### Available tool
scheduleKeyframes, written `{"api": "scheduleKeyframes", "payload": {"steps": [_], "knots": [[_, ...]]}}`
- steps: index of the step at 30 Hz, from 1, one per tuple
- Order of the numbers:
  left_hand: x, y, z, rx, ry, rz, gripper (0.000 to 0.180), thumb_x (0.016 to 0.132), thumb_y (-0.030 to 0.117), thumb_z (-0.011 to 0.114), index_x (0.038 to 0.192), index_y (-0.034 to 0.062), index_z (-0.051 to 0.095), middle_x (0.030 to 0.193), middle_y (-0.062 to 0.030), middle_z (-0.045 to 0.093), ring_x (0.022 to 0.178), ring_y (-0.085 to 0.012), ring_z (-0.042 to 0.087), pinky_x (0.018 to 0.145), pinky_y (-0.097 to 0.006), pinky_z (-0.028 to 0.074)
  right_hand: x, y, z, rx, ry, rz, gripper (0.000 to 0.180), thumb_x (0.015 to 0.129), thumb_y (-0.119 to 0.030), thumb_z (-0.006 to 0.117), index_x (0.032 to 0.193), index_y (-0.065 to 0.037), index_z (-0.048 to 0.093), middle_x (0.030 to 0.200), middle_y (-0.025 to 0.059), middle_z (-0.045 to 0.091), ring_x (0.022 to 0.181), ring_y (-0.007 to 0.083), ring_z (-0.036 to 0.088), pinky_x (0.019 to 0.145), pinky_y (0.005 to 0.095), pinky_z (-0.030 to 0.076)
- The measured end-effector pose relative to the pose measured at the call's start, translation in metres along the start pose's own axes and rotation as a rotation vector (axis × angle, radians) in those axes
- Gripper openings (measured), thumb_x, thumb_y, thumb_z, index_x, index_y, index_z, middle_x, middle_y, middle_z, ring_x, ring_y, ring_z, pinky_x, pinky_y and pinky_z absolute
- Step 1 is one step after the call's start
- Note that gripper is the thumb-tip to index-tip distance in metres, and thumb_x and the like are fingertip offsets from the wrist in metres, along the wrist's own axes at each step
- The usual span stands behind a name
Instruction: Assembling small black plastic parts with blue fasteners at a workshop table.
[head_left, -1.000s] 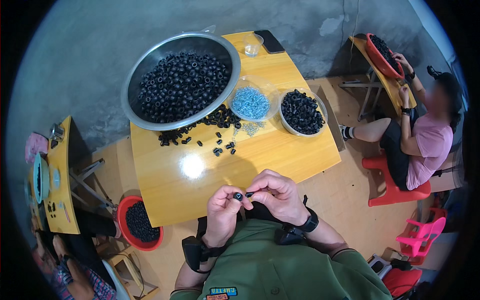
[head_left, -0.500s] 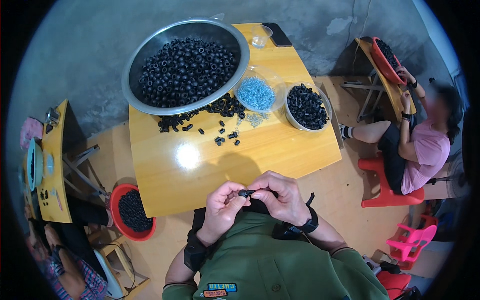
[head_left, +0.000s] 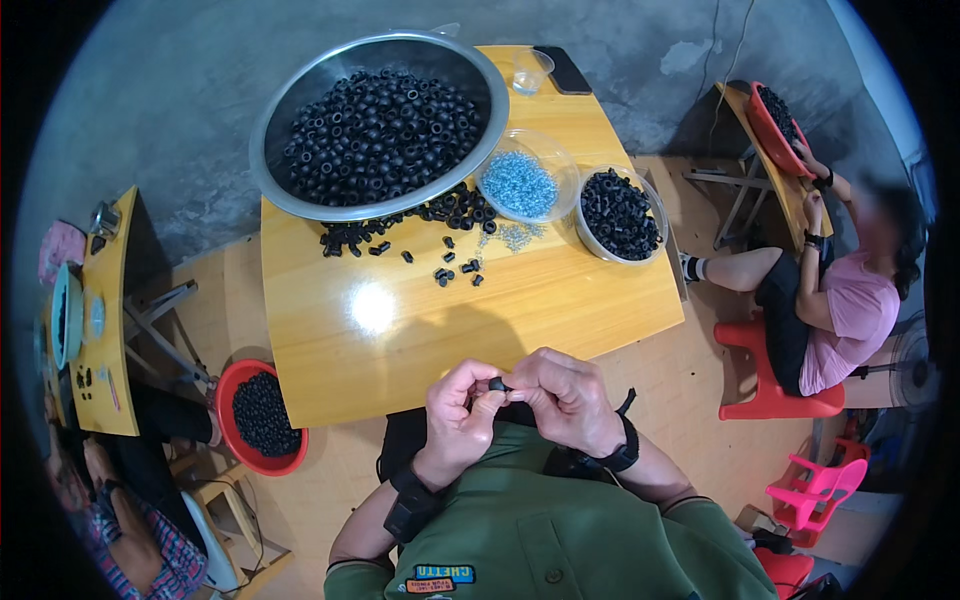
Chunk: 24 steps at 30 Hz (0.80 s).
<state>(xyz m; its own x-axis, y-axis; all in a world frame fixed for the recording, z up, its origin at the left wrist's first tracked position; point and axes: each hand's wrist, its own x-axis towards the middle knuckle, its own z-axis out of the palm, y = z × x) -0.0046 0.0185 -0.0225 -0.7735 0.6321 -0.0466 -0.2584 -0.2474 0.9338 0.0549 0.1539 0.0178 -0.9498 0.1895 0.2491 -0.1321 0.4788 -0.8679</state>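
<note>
Hands unmoved; fingers (head_left: 478,400) hide ring (head_left: 496,384).

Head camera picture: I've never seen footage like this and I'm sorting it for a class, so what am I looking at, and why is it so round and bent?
It comes from a wide fisheye camera worn on a person's head, looking down, so straight edges curve. The two bare hands at the bottom are the wearer's own: the left hand and right hand pinch one small black ring between them. On the yellow table stand a big metal bowl of black rings, a clear bowl of blue bits, a smaller bowl of black rings and loose rings. Other people sit nearby.
</note>
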Motion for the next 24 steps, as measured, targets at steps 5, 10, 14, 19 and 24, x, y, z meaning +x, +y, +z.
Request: {"api": "scheduleKeyframes", "payload": {"steps": [5,10,14,19,24], "knots": [[-0.001,0.002,0.005,-0.061,0.015,-0.061,0.008,0.081,-0.007,0.05,0.087,-0.0018,0.052,0.077,-0.003,0.057,0.07,-0.0066,0.055,0.067,-0.02,0.046,-0.002,-0.002,-0.004,0.015,-0.039,0.064,0.009,0.074,0.004,0.063,0.083,0.003,0.061,0.074,0.0092,0.059,0.064,0.0188,0.06,0.057,0.0255,0.047],[-0.003,-0.004,0.003,-0.023,-0.006,-0.058,0.009,0.08,-0.007,0.051,0.087,-0.0019,0.052,0.077,-0.0027,0.057,0.069,-0.0062,0.054,0.065,-0.02,0.045,0.0,-0.003,-0.007,0.16,-0.026,0.188,0.007,0.076,0.001,0.064,0.082,0.002,0.061,0.073,0.007,0.06,0.065,0.014,0.059,0.059,0.022,0.046],[-0.003,-0.007,0.003,-0.005,-0.001,-0.02,0.007,0.081,-0.002,0.054,0.087,-0.0016,0.052,0.077,-0.003,0.057,0.066,-0.0063,0.053,0.062,-0.02,0.045,-0.008,0.003,-0.004,0.425,0.015,0.413,0.007,0.076,0.0,0.065,0.081,0.0,0.06,0.074,0.0044,0.06,0.067,0.0091,0.056,0.059,0.0209,0.045],[-0.008,-0.015,0.008,-0.044,0.019,0.027,0.01,0.082,0.005,0.057,0.088,-0.0011,0.052,0.075,-0.003,0.056,0.064,-0.0067,0.053,0.059,-0.02,0.046,-0.009,0.007,-0.002,0.502,-0.029,0.37,0.007,0.077,0.001,0.064,0.079,-0.001,0.057,0.073,0.0027,0.059,0.066,0.0069,0.054,0.06,0.02,0.044],[-0.01,-0.023,0.012,-0.014,0.064,0.06,0.011,0.083,0.006,0.058,0.087,-0.0005,0.05,0.075,-0.0029,0.057,0.063,-0.0063,0.053,0.059,-0.019,0.045,-0.01,0.011,-0.001,0.506,-0.032,0.35,0.005,0.081,0.002,0.059,0.078,0.0,0.056,0.068,0.0052,0.06,0.065,0.0082,0.058,0.057,0.0206,0.046]]}}
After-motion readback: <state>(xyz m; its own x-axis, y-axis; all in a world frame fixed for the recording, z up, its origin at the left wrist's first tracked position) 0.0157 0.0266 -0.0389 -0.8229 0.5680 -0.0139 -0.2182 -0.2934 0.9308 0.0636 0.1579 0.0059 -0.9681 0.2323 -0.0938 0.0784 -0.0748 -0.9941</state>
